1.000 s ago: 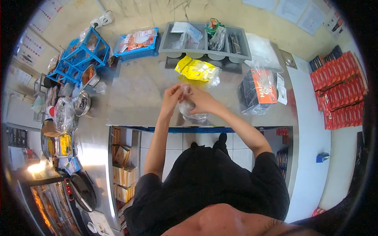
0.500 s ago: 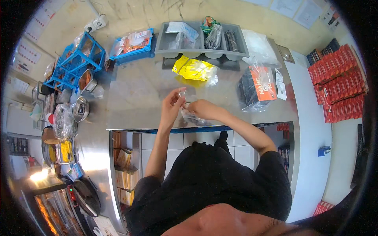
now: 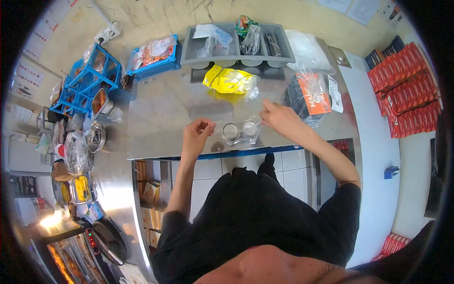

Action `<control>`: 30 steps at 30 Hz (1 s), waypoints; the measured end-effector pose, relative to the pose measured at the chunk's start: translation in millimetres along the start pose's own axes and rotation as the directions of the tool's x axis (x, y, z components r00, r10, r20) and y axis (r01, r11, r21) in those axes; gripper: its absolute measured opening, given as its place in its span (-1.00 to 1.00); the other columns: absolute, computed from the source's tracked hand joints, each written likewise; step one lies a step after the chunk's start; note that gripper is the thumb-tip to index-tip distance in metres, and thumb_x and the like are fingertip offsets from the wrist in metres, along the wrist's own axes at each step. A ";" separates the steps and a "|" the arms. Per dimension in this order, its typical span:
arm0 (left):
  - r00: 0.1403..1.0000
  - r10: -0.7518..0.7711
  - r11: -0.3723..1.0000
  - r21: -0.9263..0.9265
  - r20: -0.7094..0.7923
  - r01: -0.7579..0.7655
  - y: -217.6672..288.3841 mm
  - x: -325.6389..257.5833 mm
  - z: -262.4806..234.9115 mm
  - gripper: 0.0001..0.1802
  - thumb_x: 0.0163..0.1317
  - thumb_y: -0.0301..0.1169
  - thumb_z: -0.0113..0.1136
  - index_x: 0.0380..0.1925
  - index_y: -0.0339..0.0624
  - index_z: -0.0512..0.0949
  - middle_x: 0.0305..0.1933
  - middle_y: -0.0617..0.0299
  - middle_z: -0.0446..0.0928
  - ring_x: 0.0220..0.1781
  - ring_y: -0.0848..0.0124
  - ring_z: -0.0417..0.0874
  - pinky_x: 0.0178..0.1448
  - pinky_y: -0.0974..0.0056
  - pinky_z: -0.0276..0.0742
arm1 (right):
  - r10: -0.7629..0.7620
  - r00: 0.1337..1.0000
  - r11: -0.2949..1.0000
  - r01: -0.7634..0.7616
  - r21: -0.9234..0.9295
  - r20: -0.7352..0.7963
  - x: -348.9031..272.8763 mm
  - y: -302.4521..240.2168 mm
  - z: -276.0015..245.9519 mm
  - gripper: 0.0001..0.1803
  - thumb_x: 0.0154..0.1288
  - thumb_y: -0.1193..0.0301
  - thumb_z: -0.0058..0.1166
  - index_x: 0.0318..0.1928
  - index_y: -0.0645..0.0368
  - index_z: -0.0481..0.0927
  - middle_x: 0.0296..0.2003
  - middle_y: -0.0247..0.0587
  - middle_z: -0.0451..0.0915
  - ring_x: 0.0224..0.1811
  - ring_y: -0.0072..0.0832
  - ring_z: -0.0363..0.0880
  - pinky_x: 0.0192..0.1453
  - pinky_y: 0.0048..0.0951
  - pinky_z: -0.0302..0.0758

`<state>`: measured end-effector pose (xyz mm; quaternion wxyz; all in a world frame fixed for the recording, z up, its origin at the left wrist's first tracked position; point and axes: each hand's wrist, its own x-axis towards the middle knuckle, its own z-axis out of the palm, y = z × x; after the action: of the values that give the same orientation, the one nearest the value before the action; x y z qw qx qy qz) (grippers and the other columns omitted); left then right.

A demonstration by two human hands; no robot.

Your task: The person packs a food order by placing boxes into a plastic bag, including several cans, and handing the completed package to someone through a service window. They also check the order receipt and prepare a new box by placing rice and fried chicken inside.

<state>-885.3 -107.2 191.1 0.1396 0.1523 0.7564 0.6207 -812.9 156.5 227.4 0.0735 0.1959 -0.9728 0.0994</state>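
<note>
Two small clear round cups (image 3: 240,132), side by side, rest on the steel counter near its front edge. To their left, my left hand (image 3: 196,136) hovers with loosely curled fingers and nothing visible between them. My right hand (image 3: 283,120) is on the other side, thumb and forefinger apart, the thumb tip beside the rim of the right cup. Whether it touches that cup I cannot tell. Behind the cups lies a yellow plastic pouch (image 3: 227,80). A clear bag of dark items with an orange card (image 3: 311,96) sits just beyond my right hand.
A grey divided bin (image 3: 196,57) with bagged items stands at the back. Beside it are a blue basket (image 3: 158,65) of packets and a white plastic bag (image 3: 309,52). Blue crates (image 3: 90,80) and metal bowls (image 3: 96,137) line the left. Red boxes (image 3: 402,90) are stacked at right.
My hands were together over clear plastic at the counter's front. They have since moved apart, my right hand to the right, and the two cups now stand uncovered between them.
</note>
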 end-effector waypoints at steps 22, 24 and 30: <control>0.985 0.104 0.740 -0.651 -0.137 -0.169 -42.2 1.3 45.7 -0.90 0.18 -0.48 0.04 -0.33 -0.26 0.49 -0.17 0.17 0.52 -0.04 0.32 0.47 0.09 0.26 0.31 | 0.548 0.830 0.107 0.051 0.993 -0.102 5.8 -7.0 67.0 -0.85 0.17 0.52 -0.03 -0.28 0.18 0.28 -0.48 -0.30 0.36 -0.40 -0.66 0.47 -0.32 -0.51 0.42; 0.999 0.049 0.667 -0.744 -0.007 -0.038 -55.4 14.3 51.5 -0.86 0.19 -0.51 -0.02 -0.25 -0.27 0.46 -0.15 0.17 0.51 0.01 0.34 0.45 0.13 0.29 0.27 | 0.497 0.866 0.494 -0.226 0.839 -0.059 10.6 -18.6 55.4 -0.87 0.18 0.47 -0.03 -0.28 0.15 0.32 -0.44 -0.28 0.42 -0.39 -0.59 0.47 -0.34 -0.49 0.39; 0.936 0.015 0.858 -0.485 0.352 0.168 -43.0 25.5 78.8 -0.66 0.18 -0.59 -0.09 -0.01 -0.27 0.35 -0.07 0.17 0.43 0.03 0.37 0.41 0.11 0.32 0.28 | 0.151 0.885 0.951 -0.008 0.308 -0.440 28.5 -53.6 45.2 -0.86 0.08 0.54 -0.06 -0.30 0.12 0.37 -0.46 -0.24 0.46 -0.37 -0.33 0.42 -0.07 -0.36 0.27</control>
<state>-879.6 -34.1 133.3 0.3293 0.1852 0.5353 0.7555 -822.4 87.6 197.6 0.2664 0.1352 -0.9089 0.2911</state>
